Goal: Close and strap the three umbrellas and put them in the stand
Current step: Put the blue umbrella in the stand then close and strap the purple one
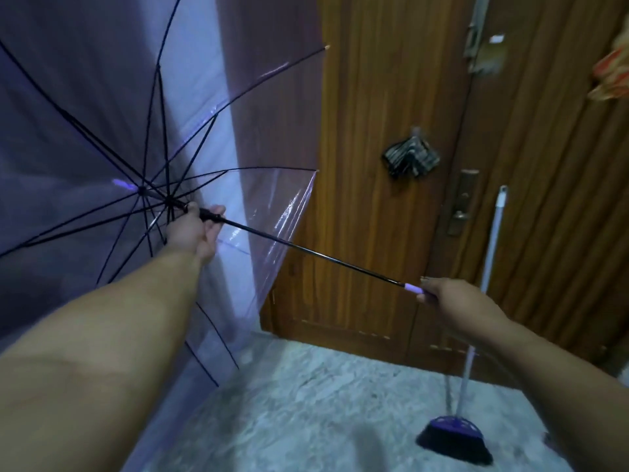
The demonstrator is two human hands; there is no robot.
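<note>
A transparent purple-tinted umbrella with black ribs is spread open at the left, its canopy facing away from me. Its black shaft runs down to the right to a lilac handle. My left hand grips the runner on the shaft just below the rib hub. My right hand is closed around the lilac handle. No other umbrella and no stand are in view.
A brown wooden door with a lock plate stands straight ahead. A broom with a white pole and purple head leans against it at the right. A small dark bundle hangs on the door. Grey marble floor lies below.
</note>
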